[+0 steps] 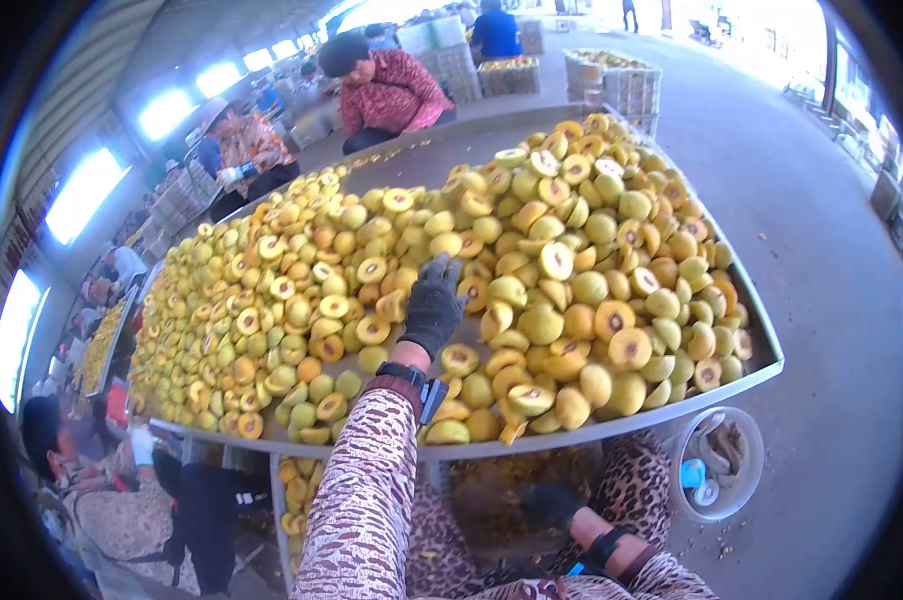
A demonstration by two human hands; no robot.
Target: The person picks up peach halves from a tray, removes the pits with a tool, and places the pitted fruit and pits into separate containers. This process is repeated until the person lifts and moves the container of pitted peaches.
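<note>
My left hand [434, 302], in a dark glove, reaches over the middle of a metal-rimmed table. Its fingers are stretched forward and touch the pile of halved yellow stone fruit [556, 261], which look like peaches or apricots. Many halves lie cut side up with brown pits or pit hollows showing; others rest skin side up. Below the table's front rim [611, 432], close to my lap, is my right hand [551, 505], also dark-gloved. It is dim and blurred, so its fingers and anything in them cannot be made out.
A clear bucket [716, 465] holding gloves or cloth and a blue item stands on the floor at right. More fruit lies under the table [296, 490]. People sit across the table and at left. Crates [631, 90] of fruit stand at the back.
</note>
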